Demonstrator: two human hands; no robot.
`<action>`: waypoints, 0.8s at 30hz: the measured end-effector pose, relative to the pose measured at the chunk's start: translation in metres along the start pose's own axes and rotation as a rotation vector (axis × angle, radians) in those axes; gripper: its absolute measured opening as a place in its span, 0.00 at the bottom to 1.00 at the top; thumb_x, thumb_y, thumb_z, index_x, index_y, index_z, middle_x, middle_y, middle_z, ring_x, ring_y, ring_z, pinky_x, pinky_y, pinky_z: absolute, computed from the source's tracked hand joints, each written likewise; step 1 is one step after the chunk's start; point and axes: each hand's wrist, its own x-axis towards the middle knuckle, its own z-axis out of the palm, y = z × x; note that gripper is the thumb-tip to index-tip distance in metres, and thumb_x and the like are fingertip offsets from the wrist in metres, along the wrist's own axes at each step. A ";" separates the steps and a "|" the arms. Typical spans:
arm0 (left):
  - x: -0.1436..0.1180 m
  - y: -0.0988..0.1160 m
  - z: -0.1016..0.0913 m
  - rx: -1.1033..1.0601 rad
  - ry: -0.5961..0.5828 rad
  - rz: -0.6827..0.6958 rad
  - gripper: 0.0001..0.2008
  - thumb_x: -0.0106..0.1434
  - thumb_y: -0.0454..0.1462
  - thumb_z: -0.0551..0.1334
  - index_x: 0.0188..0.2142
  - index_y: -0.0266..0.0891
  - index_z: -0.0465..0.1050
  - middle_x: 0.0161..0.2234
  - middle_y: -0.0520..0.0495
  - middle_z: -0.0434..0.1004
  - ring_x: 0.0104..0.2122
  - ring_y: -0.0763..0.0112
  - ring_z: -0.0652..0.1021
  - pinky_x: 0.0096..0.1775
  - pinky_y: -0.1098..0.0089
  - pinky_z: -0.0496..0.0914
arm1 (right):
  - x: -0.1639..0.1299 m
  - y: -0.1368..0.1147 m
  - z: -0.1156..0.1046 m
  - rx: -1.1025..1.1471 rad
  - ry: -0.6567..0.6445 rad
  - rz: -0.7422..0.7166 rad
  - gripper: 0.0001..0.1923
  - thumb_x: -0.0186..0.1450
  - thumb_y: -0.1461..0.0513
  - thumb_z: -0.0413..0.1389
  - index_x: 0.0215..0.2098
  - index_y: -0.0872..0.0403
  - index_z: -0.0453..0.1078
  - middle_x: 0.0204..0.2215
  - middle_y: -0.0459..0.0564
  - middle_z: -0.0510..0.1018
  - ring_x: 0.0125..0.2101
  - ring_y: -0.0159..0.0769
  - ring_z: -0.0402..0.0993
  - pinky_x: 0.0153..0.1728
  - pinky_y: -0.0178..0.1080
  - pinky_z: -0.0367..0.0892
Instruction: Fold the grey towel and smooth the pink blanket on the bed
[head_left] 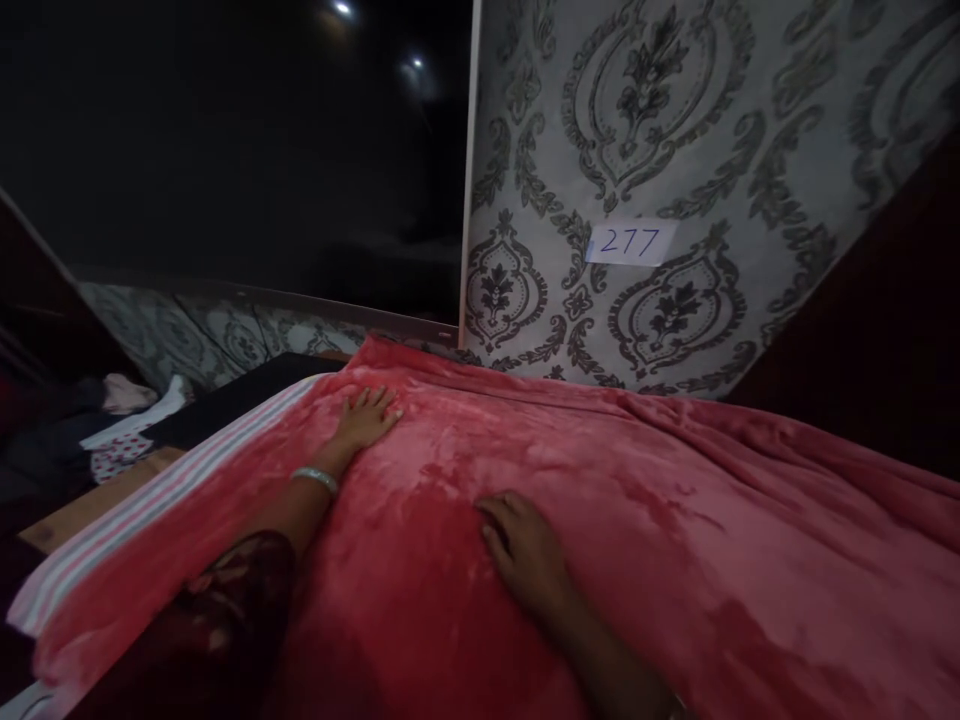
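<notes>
A plush red blanket [450,560] lies spread over a broad surface, with lighter and darker patches across its pile. Along its left side runs a white, grey and pink striped edge [176,485]. My left hand [367,418] rests flat on the blanket near its far left part, fingers spread, a pale bangle [315,479] on the wrist. Closer to me and to the right, my right hand [525,548] touches the blanket with its fingers slightly bent and the thumb apart. Neither hand grips the cloth. Folds run across the blanket's far right side.
Behind the blanket hangs a large dark television screen [262,150]. Patterned wallpaper [525,320] carries a paper label reading 277 [630,242]. At left are a black surface [225,400], a brown board [97,500] and a pile of clothes [52,430].
</notes>
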 end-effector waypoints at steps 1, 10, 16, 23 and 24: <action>0.000 0.003 0.000 -0.007 -0.015 -0.033 0.33 0.70 0.52 0.46 0.72 0.49 0.51 0.74 0.45 0.46 0.72 0.48 0.48 0.67 0.40 0.45 | 0.000 0.000 0.000 0.004 0.004 -0.002 0.19 0.68 0.66 0.49 0.52 0.51 0.75 0.47 0.54 0.79 0.48 0.40 0.73 0.53 0.43 0.69; -0.048 0.052 -0.021 0.007 -0.037 -0.034 0.32 0.70 0.53 0.48 0.69 0.45 0.58 0.72 0.40 0.51 0.71 0.44 0.51 0.67 0.41 0.45 | 0.001 0.004 0.000 0.010 0.018 -0.038 0.18 0.68 0.65 0.49 0.50 0.53 0.75 0.45 0.55 0.79 0.47 0.40 0.73 0.52 0.43 0.68; -0.128 0.085 0.019 -0.093 0.008 0.070 0.33 0.69 0.57 0.48 0.70 0.51 0.56 0.72 0.42 0.51 0.71 0.43 0.51 0.65 0.36 0.45 | -0.003 0.015 -0.001 -0.002 0.003 -0.084 0.20 0.67 0.60 0.46 0.50 0.57 0.75 0.46 0.59 0.79 0.47 0.44 0.74 0.52 0.46 0.68; -0.144 0.086 0.039 -0.114 0.209 0.092 0.30 0.70 0.52 0.47 0.67 0.48 0.63 0.68 0.44 0.62 0.68 0.47 0.59 0.65 0.39 0.53 | -0.009 0.026 -0.003 -0.015 0.045 -0.078 0.24 0.65 0.55 0.46 0.51 0.55 0.75 0.46 0.58 0.79 0.46 0.45 0.75 0.49 0.47 0.70; -0.144 0.085 0.040 -0.118 0.221 0.098 0.29 0.70 0.52 0.47 0.66 0.48 0.63 0.68 0.44 0.62 0.67 0.47 0.60 0.64 0.40 0.53 | -0.011 0.027 -0.005 -0.025 0.060 -0.077 0.24 0.66 0.54 0.46 0.52 0.54 0.74 0.46 0.58 0.79 0.46 0.45 0.75 0.50 0.47 0.70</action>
